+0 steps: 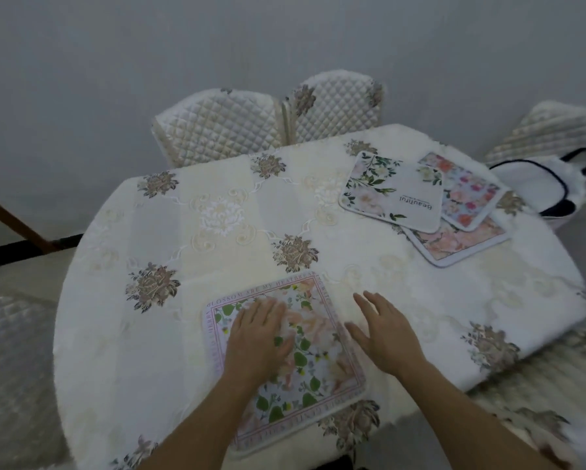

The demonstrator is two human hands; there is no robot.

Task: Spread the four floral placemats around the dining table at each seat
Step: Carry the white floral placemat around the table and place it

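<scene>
One floral placemat [315, 371] with a pink lettered border lies flat at the near edge of the dining table [183, 334]. My left hand [259, 337] rests palm down on it, fingers spread. Just off the mat's right edge, my right hand [381, 329] hovers over the tablecloth with fingers apart, holding nothing. At the far right three more mats overlap in a loose pile: a white one printed "Beautiful" [391, 195] on top, a bright flowered one [468, 193] behind it, and a pink one [461, 242] underneath.
An embroidered cream tablecloth [217, 212] covers the table. Two quilted chair backs, one [217, 127] beside the other [335, 106], stand at the far side. Another chair [552, 134] at the right holds a white bag with dark trim [535, 184]. A quilted seat [10, 334] sits at the left.
</scene>
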